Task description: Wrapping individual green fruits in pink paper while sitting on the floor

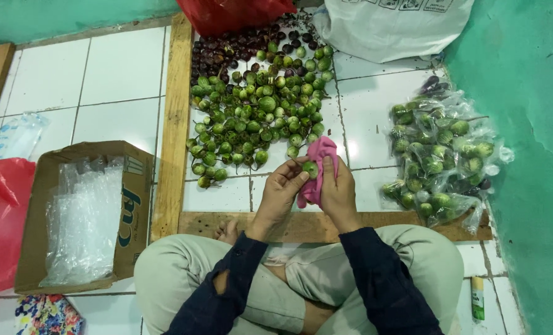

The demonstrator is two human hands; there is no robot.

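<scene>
Fruit (310, 169), small round green, pinched in left grip (283, 189), right grip (337, 189) clutching pink cloth (317, 162) against it.

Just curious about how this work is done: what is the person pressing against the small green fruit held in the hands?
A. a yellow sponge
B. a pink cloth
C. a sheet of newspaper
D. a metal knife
B: the right hand holds a pink cloth against the small green fruit, which the left hand has in its grip at the fingertips.
</scene>
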